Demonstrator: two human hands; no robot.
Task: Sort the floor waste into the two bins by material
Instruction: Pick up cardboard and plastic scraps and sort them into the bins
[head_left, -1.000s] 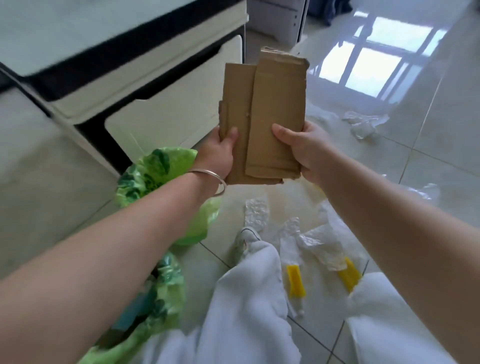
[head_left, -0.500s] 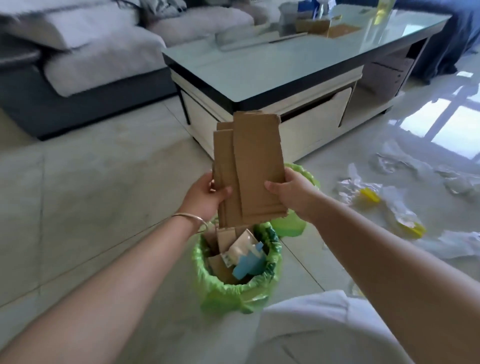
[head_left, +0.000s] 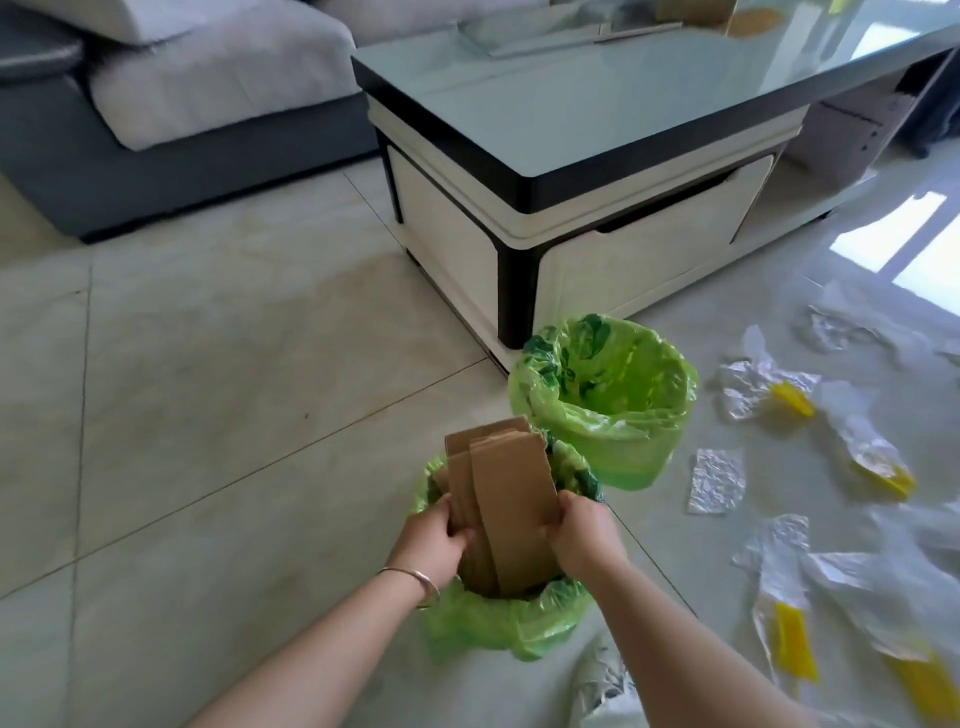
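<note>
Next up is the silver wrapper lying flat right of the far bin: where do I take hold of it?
Pinch the near short edge of the silver wrapper from above. It lies flat on the floor, so likely only an edge lifts, and that side is clear of the far bin.

Bright daylight enters from the far right, throwing window glare on the glossy floor (head_left: 904, 244) and a sheen on the glass counter (head_left: 597, 98). Shadows are soft. Edges bow and blur slightly.
</note>
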